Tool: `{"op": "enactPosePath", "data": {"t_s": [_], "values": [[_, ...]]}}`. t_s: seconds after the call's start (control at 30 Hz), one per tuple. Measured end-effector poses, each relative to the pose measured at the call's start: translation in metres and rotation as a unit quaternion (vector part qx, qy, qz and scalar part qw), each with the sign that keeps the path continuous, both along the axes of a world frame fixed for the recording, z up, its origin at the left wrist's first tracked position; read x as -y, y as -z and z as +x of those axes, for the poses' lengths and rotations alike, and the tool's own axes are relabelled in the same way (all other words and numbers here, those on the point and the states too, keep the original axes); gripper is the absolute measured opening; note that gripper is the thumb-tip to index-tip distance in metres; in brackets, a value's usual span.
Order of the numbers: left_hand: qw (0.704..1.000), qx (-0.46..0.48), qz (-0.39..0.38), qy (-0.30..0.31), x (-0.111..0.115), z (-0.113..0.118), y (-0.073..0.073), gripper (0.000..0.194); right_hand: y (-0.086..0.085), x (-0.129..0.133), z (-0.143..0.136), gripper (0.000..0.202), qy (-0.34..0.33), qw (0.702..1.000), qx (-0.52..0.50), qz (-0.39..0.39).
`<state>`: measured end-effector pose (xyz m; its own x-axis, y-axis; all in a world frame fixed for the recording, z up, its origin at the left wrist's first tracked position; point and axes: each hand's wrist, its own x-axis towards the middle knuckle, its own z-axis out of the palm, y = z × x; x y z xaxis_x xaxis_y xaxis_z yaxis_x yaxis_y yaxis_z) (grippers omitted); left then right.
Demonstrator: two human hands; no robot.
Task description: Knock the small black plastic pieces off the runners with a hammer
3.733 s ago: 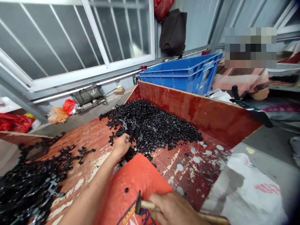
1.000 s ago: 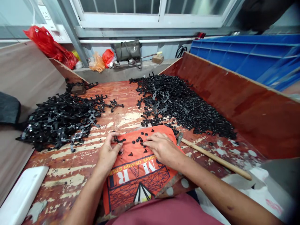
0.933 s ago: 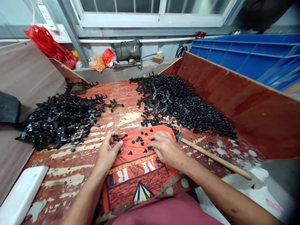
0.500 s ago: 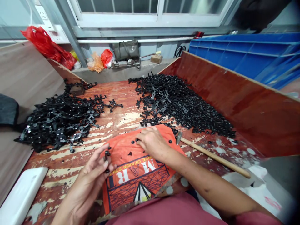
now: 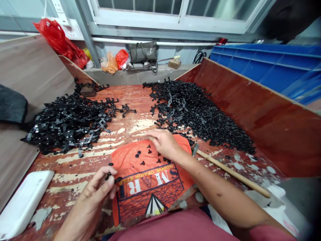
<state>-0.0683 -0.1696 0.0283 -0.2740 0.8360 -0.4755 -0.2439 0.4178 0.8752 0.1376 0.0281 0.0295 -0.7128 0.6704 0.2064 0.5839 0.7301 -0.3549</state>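
Note:
My left hand pinches a small black bracket-like part with round knobs between thumb and fingers, at the left edge of an orange printed cloth. Over the cloth's far edge is my right hand, palm down, its fingers stretched out to the left. I see nothing held in it, though its underside is hidden. Several small black stemmed plugs lie scattered on the cloth below and beside that hand.
Black jointed parts form a heap at left; another black heap lies back right. A wooden-handled hammer rests right of the cloth. A white oblong object is at lower left. Wooden boards wall the table; a blue crate stands beyond.
My right hand has lifted from the plugs toward the cloth's far edge, its fingers straighter. More plugs show loose on the cloth. My left hand has lowered slightly with the bracket-like part.

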Motion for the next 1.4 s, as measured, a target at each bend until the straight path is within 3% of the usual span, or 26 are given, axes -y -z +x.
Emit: {"op": "enactPosePath", "data": {"t_s": [0.13,0.27,0.5,0.63,0.7,0.87,0.97,1.07,1.1,1.17,1.3,1.4], "values": [[0.999,-0.028,0.016,0.015,-0.002,0.000,0.001,0.030,-0.004,-0.001,0.027,0.017,0.014,1.000,0.011,0.014],[0.997,-0.071,0.022,0.008,-0.007,0.004,0.004,0.033,0.007,0.015,0.021,0.008,-0.020,0.998,0.037,0.035],[0.996,-0.070,0.025,-0.043,-0.005,0.008,0.003,0.038,0.020,0.036,0.014,0.023,-0.048,0.993,0.064,0.092],[0.995,-0.044,0.027,-0.083,-0.004,0.008,0.001,0.039,0.014,0.043,0.024,0.023,-0.059,0.997,0.031,0.045],[0.995,-0.063,0.025,-0.073,-0.004,0.009,0.002,0.036,0.009,0.041,0.021,0.018,-0.048,0.999,0.007,0.024],[0.988,-0.150,0.005,0.023,-0.011,0.012,0.008,0.042,0.011,0.025,-0.015,0.013,-0.074,0.993,0.051,0.080],[0.953,-0.287,0.029,0.096,-0.014,0.011,0.014,0.023,0.016,0.013,-0.027,0.017,-0.088,0.990,0.066,0.088],[0.875,-0.454,-0.001,0.168,-0.014,0.007,0.018,0.021,0.013,0.006,-0.020,0.014,-0.080,0.990,0.072,0.088],[0.856,-0.483,-0.017,0.185,-0.014,0.006,0.019,0.022,0.009,0.006,-0.015,0.012,-0.076,0.991,0.070,0.086],[0.843,-0.499,-0.024,0.197,-0.014,0.004,0.019,0.023,0.003,0.012,-0.007,0.012,-0.077,0.992,0.063,0.074],[0.883,-0.445,0.046,0.141,-0.021,0.006,0.011,0.028,0.000,0.040,-0.003,0.012,-0.128,0.987,0.088,0.040],[0.926,-0.355,0.083,0.098,-0.028,0.010,0.006,0.022,0.006,0.063,-0.004,0.010,-0.122,0.983,0.115,0.067]]}}
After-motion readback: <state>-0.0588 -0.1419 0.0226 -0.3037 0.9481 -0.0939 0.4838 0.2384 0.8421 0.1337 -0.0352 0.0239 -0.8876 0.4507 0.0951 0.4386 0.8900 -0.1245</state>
